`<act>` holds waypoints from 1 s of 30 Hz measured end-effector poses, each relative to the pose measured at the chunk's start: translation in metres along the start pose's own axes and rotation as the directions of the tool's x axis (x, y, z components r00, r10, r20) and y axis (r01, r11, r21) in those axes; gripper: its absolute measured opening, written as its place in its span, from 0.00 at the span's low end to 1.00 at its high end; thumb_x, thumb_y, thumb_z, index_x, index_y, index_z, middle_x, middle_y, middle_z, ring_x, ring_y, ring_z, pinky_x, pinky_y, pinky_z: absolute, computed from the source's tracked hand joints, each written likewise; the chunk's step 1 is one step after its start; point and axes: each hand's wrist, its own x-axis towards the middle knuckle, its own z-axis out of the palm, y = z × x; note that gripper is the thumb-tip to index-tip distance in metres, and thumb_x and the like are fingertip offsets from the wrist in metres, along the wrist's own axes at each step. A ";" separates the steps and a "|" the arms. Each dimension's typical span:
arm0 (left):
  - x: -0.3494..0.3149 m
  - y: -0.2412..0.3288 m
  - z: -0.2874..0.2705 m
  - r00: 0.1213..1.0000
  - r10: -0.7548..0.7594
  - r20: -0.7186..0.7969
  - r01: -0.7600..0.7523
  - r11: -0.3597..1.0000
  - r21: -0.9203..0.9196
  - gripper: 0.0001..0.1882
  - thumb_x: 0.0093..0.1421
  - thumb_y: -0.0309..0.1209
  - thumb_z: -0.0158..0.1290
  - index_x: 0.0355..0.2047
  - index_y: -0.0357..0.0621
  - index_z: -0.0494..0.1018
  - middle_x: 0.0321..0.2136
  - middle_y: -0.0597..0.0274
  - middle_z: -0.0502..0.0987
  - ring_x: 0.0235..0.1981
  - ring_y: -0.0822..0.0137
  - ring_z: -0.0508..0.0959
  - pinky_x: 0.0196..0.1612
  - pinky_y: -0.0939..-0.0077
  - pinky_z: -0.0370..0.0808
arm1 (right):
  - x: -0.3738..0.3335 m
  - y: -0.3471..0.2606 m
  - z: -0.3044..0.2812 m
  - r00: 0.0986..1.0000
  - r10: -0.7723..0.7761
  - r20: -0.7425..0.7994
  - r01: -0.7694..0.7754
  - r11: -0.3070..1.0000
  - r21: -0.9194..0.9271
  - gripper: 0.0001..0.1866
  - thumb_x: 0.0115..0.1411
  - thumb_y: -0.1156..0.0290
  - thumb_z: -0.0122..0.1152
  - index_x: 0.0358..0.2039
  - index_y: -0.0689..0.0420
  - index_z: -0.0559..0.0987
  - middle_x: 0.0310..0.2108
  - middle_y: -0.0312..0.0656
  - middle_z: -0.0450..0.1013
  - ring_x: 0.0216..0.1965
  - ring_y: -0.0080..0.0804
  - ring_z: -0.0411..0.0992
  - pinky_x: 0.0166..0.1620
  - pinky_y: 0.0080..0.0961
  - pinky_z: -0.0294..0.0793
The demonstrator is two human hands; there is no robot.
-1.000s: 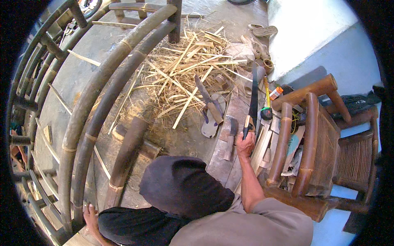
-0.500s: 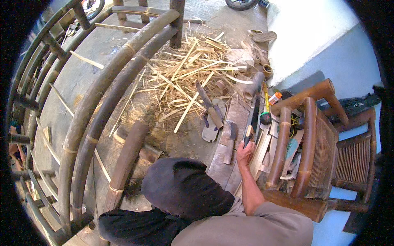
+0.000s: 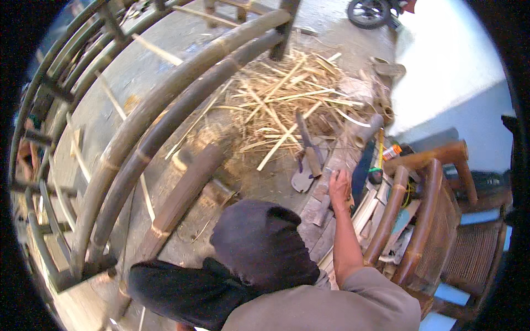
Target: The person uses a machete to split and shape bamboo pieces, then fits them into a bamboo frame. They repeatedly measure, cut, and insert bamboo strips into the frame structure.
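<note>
Right hand (image 3: 340,186) shifted forward, now beside saw (image 3: 362,172), fingers' grip unclear, orange-white container (image 3: 392,152) too small to read

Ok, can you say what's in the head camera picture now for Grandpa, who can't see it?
The person's right hand is low over wooden boards beside a dark, blurry blade. Beyond lies a messy pile of pale strips; a curved bamboo frame fills the left, and a brown bamboo chair stands at right.

One saw (image 3: 362,170), one tape measure (image 3: 376,176) and one bottle (image 3: 392,152), right of centre; one knife (image 3: 311,150), centre; one wheel (image 3: 369,12), upper right; strips (image 3: 290,137), upper centre, uncountable.
</note>
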 end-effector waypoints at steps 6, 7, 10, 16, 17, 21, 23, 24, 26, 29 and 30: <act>-0.045 -0.024 0.020 0.989 -0.052 -0.140 0.043 0.997 -0.064 0.36 0.66 0.51 0.51 0.63 0.32 0.65 0.58 0.41 0.70 0.60 0.48 0.69 0.64 0.57 0.64 | 0.090 0.015 0.090 0.821 -0.298 0.487 0.472 0.834 -0.286 0.17 0.64 0.60 0.56 0.46 0.57 0.82 0.43 0.58 0.78 0.43 0.56 0.77 0.49 0.49 0.77; -0.051 -0.029 0.027 0.985 -0.062 -0.163 0.050 0.996 -0.076 0.36 0.66 0.51 0.51 0.63 0.33 0.65 0.58 0.41 0.70 0.60 0.48 0.69 0.64 0.57 0.64 | 0.097 0.018 0.090 0.814 -0.298 0.498 0.453 0.862 -0.225 0.17 0.64 0.60 0.56 0.47 0.57 0.82 0.43 0.58 0.78 0.43 0.55 0.77 0.49 0.49 0.77; -0.069 -0.034 0.051 0.963 -0.136 -0.233 0.110 0.987 -0.121 0.36 0.66 0.51 0.51 0.63 0.33 0.65 0.59 0.41 0.70 0.61 0.48 0.69 0.64 0.57 0.64 | 0.110 0.010 0.077 0.847 -0.251 0.469 0.382 0.900 -0.209 0.18 0.65 0.60 0.56 0.47 0.58 0.82 0.43 0.57 0.79 0.43 0.54 0.77 0.49 0.47 0.77; -0.076 -0.037 0.090 0.918 -0.246 -0.310 0.189 0.961 -0.203 0.37 0.65 0.51 0.51 0.63 0.33 0.64 0.59 0.41 0.69 0.61 0.47 0.68 0.64 0.56 0.64 | 0.135 -0.039 0.052 0.919 -0.168 0.358 0.241 0.956 -0.170 0.19 0.66 0.59 0.57 0.48 0.59 0.81 0.43 0.57 0.79 0.43 0.51 0.77 0.49 0.44 0.76; -0.075 -0.039 0.098 0.913 -0.256 -0.317 0.195 0.958 -0.212 0.37 0.65 0.51 0.51 0.63 0.33 0.64 0.59 0.41 0.69 0.61 0.47 0.68 0.64 0.56 0.63 | 0.140 -0.045 0.050 0.926 -0.167 0.340 0.232 0.960 -0.160 0.19 0.66 0.59 0.57 0.48 0.60 0.81 0.43 0.57 0.79 0.43 0.50 0.77 0.49 0.43 0.76; -0.059 -0.059 0.134 0.898 -0.261 -0.355 0.191 0.957 -0.218 0.37 0.65 0.51 0.51 0.64 0.33 0.64 0.60 0.41 0.69 0.62 0.47 0.68 0.64 0.56 0.63 | 0.157 -0.071 0.037 0.944 -0.174 0.281 0.206 0.975 -0.088 0.20 0.67 0.58 0.57 0.48 0.61 0.81 0.43 0.56 0.79 0.44 0.49 0.77 0.50 0.41 0.76; -0.049 -0.069 0.149 0.885 -0.239 -0.399 0.168 0.964 -0.206 0.37 0.65 0.51 0.51 0.64 0.33 0.64 0.60 0.40 0.68 0.62 0.47 0.68 0.65 0.56 0.63 | 0.166 -0.089 0.027 0.945 -0.195 0.262 0.211 0.977 -0.033 0.20 0.67 0.58 0.57 0.48 0.61 0.81 0.43 0.56 0.79 0.44 0.48 0.77 0.50 0.40 0.76; -0.046 -0.070 0.154 0.872 -0.211 -0.442 0.139 0.972 -0.189 0.37 0.65 0.51 0.51 0.64 0.33 0.63 0.60 0.40 0.68 0.62 0.47 0.68 0.65 0.56 0.63 | 0.172 -0.102 0.021 0.944 -0.214 0.253 0.218 0.976 0.011 0.20 0.67 0.58 0.57 0.49 0.61 0.81 0.43 0.56 0.79 0.44 0.47 0.77 0.50 0.40 0.76; -0.045 -0.068 0.159 0.842 -0.165 -0.514 0.066 0.976 -0.206 0.37 0.65 0.51 0.51 0.64 0.33 0.63 0.60 0.40 0.68 0.62 0.46 0.67 0.65 0.55 0.63 | 0.181 -0.133 0.008 0.939 -0.244 0.241 0.228 0.969 0.092 0.20 0.68 0.57 0.58 0.49 0.62 0.81 0.43 0.56 0.79 0.44 0.46 0.77 0.50 0.39 0.75; -0.064 -0.049 0.158 0.885 -0.249 -0.393 -0.022 0.821 -0.571 0.39 0.62 0.51 0.51 0.65 0.35 0.60 0.64 0.39 0.62 0.64 0.43 0.63 0.67 0.53 0.59 | 0.178 -0.195 -0.012 0.876 -0.395 0.277 0.324 0.907 0.269 0.21 0.68 0.57 0.58 0.49 0.63 0.80 0.43 0.56 0.79 0.44 0.45 0.77 0.50 0.37 0.75; -0.070 -0.044 0.154 0.893 -0.215 -0.396 -0.054 0.821 -0.568 0.38 0.61 0.50 0.51 0.65 0.37 0.62 0.64 0.39 0.62 0.65 0.43 0.62 0.67 0.53 0.58 | 0.170 -0.220 -0.019 0.828 -0.479 0.292 0.388 0.865 0.317 0.21 0.68 0.57 0.58 0.49 0.63 0.80 0.43 0.56 0.79 0.44 0.44 0.77 0.50 0.37 0.75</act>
